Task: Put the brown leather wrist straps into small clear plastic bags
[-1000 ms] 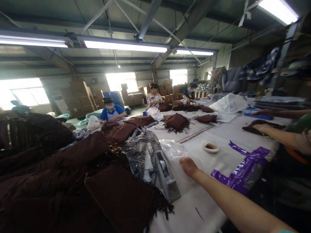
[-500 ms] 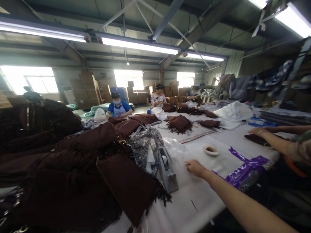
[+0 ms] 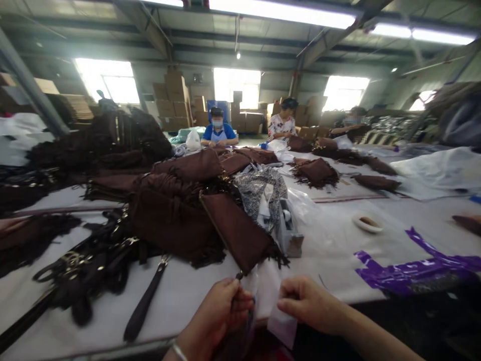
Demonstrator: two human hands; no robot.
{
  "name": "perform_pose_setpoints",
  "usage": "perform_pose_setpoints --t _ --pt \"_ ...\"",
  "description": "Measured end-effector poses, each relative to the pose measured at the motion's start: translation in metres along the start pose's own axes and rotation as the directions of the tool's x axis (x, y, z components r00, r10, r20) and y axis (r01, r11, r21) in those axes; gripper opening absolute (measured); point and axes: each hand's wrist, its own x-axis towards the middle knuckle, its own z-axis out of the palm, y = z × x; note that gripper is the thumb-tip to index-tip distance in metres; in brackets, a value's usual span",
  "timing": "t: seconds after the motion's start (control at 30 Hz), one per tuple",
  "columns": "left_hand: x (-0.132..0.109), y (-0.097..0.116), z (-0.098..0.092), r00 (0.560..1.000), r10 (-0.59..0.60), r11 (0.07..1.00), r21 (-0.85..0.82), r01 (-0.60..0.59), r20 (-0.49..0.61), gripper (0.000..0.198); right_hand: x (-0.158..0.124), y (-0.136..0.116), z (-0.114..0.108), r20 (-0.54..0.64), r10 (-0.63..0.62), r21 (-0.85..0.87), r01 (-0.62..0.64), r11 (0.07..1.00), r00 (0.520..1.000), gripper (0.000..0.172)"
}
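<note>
My left hand (image 3: 221, 313) and my right hand (image 3: 310, 303) are close together at the near edge of the white table (image 3: 188, 296). Both pinch a clear plastic bag (image 3: 276, 313) that hangs between them over the edge. The left fingers are curled round the bag's left side, the right fingers grip its right side. Just beyond my hands lies a flat brown suede fringed bag (image 3: 236, 230), tilted toward me. A grey tape dispenser (image 3: 289, 233) stands right of it.
A heap of brown fringed bags (image 3: 169, 190) and black straps with buckles (image 3: 90, 260) fills the left of the table. A small white dish (image 3: 367, 222) and purple plastic (image 3: 409, 268) lie at right. Three masked people (image 3: 218, 131) work at the far end; cardboard boxes behind.
The view has swung left and down. My right hand drew back from the middle of the table to the near edge, my left hand came into view, and both now hold the clear bag.
</note>
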Motion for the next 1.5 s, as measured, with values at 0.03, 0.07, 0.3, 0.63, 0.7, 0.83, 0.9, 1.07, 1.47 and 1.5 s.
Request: perform_pose_setpoints --t 0.03,0.07,0.3,0.63,0.7,0.83,0.9,1.07,1.47,1.5 --pt "-0.002 -0.001 0.004 0.999 0.036 0.998 0.056 -0.037 0.020 0.021 0.004 -0.003 0.019 0.019 -0.023 -0.051 0.024 0.998 1.000 0.017" --pt "-0.003 -0.002 0.006 0.997 0.077 0.991 0.108 -0.077 0.011 0.021 0.010 -0.005 0.035 0.017 -0.044 -0.079 0.045 0.996 0.999 0.016" --pt "-0.002 -0.022 0.000 0.867 0.480 0.782 0.511 -0.355 -0.132 0.023 0.032 -0.010 0.079 -0.081 0.049 0.319 -0.020 0.948 0.995 0.030" --pt "0.005 -0.036 0.011 0.832 0.514 0.806 0.447 -0.387 -0.206 0.023 0.014 0.014 0.095 -0.121 0.213 0.665 -0.080 0.742 0.970 0.039" --pt "0.002 -0.029 0.007 0.927 0.353 0.905 0.298 -0.304 -0.125 0.025 0.015 0.014 0.087 -0.178 0.172 0.561 -0.044 0.826 0.969 0.038" --pt "-0.008 -0.005 -0.005 0.992 0.118 0.987 0.101 -0.122 0.045 0.042 0.011 0.018 0.075 -0.215 0.065 0.216 -0.017 0.976 0.975 0.030" --pt "-0.012 0.005 -0.007 0.991 0.112 0.987 0.110 -0.120 0.074 0.047 0.006 0.020 0.076 -0.177 0.060 0.121 -0.039 0.992 0.982 0.026" --pt "-0.012 0.008 0.001 0.988 0.115 0.969 0.205 -0.135 0.107 0.038 -0.001 0.017 0.084 -0.123 0.062 0.049 -0.056 0.997 0.990 0.023" --pt "-0.007 -0.006 0.008 0.989 0.124 0.988 0.084 -0.131 0.086 0.040 -0.001 0.023 0.082 -0.030 0.093 0.118 -0.089 0.989 0.995 0.021" --pt "-0.007 -0.007 0.008 0.989 0.119 0.989 0.076 -0.126 0.090 0.040 -0.001 0.023 0.082 -0.020 0.092 0.133 -0.089 0.987 0.996 0.021"
